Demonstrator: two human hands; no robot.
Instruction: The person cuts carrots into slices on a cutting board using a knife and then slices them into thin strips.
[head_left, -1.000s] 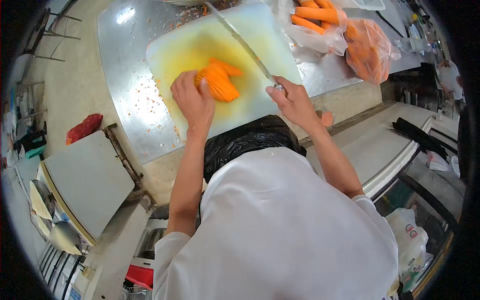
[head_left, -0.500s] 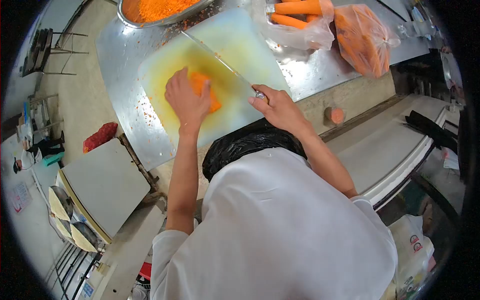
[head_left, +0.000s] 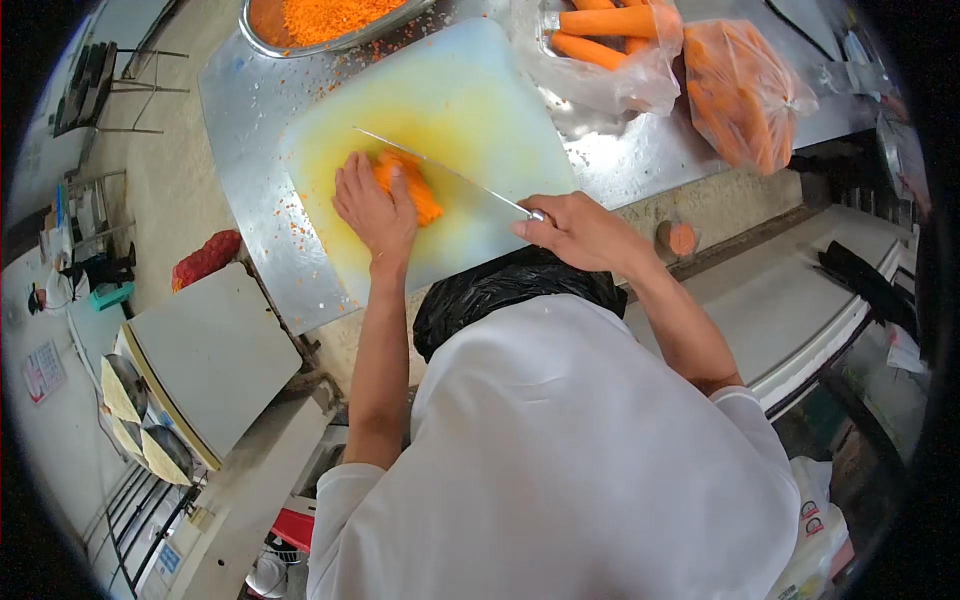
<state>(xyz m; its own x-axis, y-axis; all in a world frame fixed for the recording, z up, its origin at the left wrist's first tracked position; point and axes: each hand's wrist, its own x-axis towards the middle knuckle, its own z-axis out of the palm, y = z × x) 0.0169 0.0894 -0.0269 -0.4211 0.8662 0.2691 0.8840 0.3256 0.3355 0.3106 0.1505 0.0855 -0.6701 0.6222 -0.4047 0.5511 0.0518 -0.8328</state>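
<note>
My left hand (head_left: 378, 212) rests on the cutting board (head_left: 470, 80), its fingers along the left side of a small stack of cut carrot (head_left: 424, 198) and its thumb over it. The carrot's underside and left part are hidden by the hand. My right hand (head_left: 578, 230) is wrapped round the handle of a knife (head_left: 450, 172). Its long thin blade points up and left, crossing just beyond the far end of the carrot. Yellow-orange stains cover the middle of the board.
A metal tray (head_left: 252, 40) of chopped carrot (head_left: 335, 18) stands at the board's far left. Whole carrots lie in an open plastic bag (head_left: 640, 85), beside a tied bag of carrots (head_left: 745, 100). Orange bits dot the metal table (head_left: 240, 130). Black plastic (head_left: 470, 300) hangs at my waist.
The knife has swung lower and to the left, its blade now nearer the carrot. My right hand has come slightly down and right in view; the left hand stays at the carrot.
</note>
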